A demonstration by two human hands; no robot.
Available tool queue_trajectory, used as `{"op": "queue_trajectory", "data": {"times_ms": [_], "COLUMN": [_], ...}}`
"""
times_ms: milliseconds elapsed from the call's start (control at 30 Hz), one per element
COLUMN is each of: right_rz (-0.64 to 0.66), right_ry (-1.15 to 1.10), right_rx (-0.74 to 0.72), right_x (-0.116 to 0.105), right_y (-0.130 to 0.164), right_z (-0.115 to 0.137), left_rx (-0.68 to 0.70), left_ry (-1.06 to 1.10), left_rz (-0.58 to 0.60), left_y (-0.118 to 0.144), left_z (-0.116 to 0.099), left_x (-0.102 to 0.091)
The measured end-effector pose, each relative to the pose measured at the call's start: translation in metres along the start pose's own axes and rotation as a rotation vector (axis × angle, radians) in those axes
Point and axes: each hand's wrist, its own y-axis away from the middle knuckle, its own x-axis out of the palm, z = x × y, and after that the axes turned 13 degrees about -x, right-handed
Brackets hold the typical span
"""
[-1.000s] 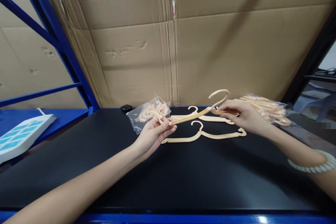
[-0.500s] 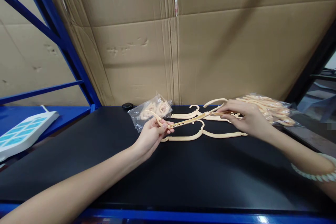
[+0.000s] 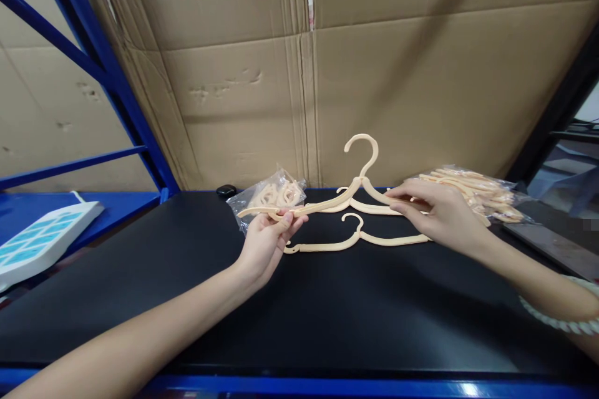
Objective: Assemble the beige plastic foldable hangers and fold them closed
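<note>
A cream plastic clothes hanger [image 3: 333,202] is held above the table between my two hands, its hook pointing up. My left hand [image 3: 270,240] pinches its left arm near the end, where a curved tip sticks out to the left. Closed on the right arm is my right hand [image 3: 435,209], which hides that arm's end. Below it a second clothes hanger [image 3: 327,247] lies flat on the black tabletop [image 3: 299,312], its right end near my right wrist. Another hanger [image 3: 381,208] lies behind, partly covered by the held one.
A clear bag [image 3: 285,193] with cream hook-like parts lies at the back left, beside a small black object [image 3: 226,191]. A bag of hanger parts [image 3: 491,196] is at the back right. A cardboard wall [image 3: 243,100] stands behind. At left is a white-and-blue device [image 3: 47,240].
The held hanger has been turned, so its hook now stands upright instead of lying toward my right hand. Both hands keep their grip in nearly the same places.
</note>
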Motion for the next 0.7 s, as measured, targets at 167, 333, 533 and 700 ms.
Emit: {"op": "queue_trajectory", "data": {"times_ms": [167, 333, 533, 700], "right_rz": [0.086, 0.324, 0.55, 0.628], "right_ry": [-0.094, -0.374, -0.471, -0.35], "right_rx": [0.114, 0.25, 0.249, 0.189], "right_x": [-0.007, -0.02, -0.009, 0.005], "right_y": [-0.004, 0.001, 0.017, 0.021], "right_z": [-0.008, -0.014, -0.01, -0.007], "left_rx": [-0.207, 0.208, 0.768, 0.779], "left_ry": [-0.19, -1.07, -1.547, -1.555], "left_rz": [0.032, 0.525, 0.817, 0.705], "left_y": [0.013, 0.048, 0.061, 0.054], "left_z": [0.004, 0.018, 0.022, 0.025], "left_x": [0.003, 0.008, 0.006, 0.003]}}
